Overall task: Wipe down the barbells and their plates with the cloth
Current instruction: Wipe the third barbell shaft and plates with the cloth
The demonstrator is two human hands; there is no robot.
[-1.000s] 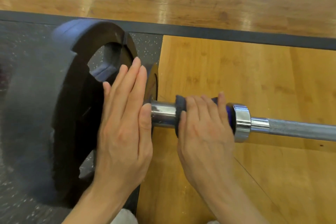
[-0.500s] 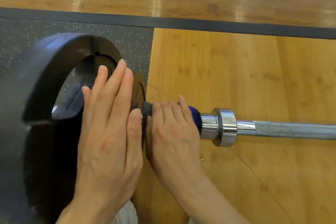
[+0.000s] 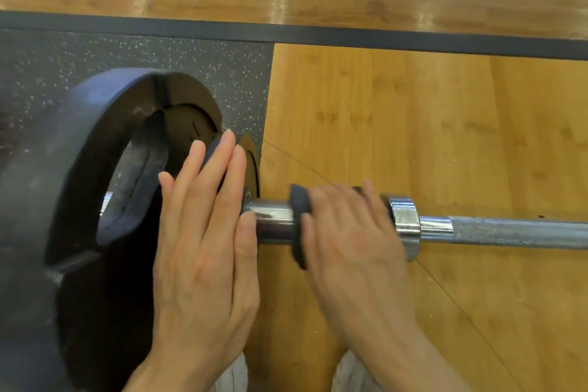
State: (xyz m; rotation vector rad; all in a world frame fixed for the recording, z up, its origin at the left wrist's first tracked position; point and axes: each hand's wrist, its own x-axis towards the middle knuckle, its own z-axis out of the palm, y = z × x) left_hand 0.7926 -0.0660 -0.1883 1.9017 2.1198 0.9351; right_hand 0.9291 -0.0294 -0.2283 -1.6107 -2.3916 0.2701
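Note:
A barbell lies across the floor, its knurled shaft running off to the right. Large black plates stand on its chrome sleeve at the left, with a small plate innermost. My left hand presses flat, fingers straight, against the inner face of the plates. My right hand grips a dark blue cloth wrapped round the sleeve, between the plates and the chrome collar. Bare sleeve shows between the two hands.
The plates stand on a speckled black rubber mat. A wooden platform lies under the bar, edged by a dark strip with wood flooring beyond. Light-coloured knees show at the bottom edge.
My right hand with the cloth has slid right along the sleeve, from against the plates to against the collar. The left hand stays flat on the plates.

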